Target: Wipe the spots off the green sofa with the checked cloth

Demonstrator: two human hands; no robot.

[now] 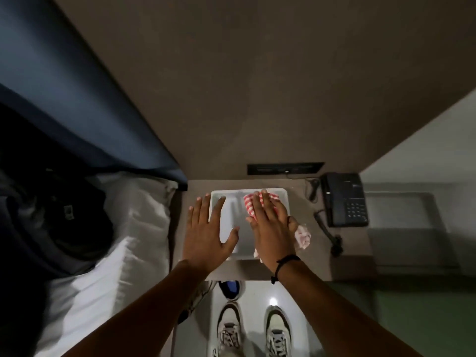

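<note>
Looking straight down from a head-worn camera, a person stands at a small brown bedside table (257,269) with both bare arms reaching forward. A white rectangular tray (226,215) sits on the table against the far wall. The left hand (208,230) lies flat and spread wide, fingers apart, holding nothing, resting across the tray's left edge. The right hand (270,228), a dark cord bracelet (283,264) at its wrist, is pressed flat with fingers together on top of the red-and-white checked cloth (251,204) — the cloth shows past the fingertips on the tray's far right side and trails off the tray's right edge in a bunched, paler fold near the wrist. It is pinned under the palm, not gripped. To the right of the tray, well apart from the hands, sits a dark desk telephone (345,199) with its cord lying on the table. On the left is a bed with a white pillow (144,210) and a dark bag. Two pale sneakers (229,331) show on the glossy floor below. A green surface (422,318) fills the near right corner — probably the sofa, though only a dim patch is visible and no spots can be made out. The wiping has apparently not begun; the step in hand seems to be collecting the cloth. To do it well, the right hand should close around the whole cloth, gathering the loose tail, while the left steadies the tray so it does not slide.
</note>
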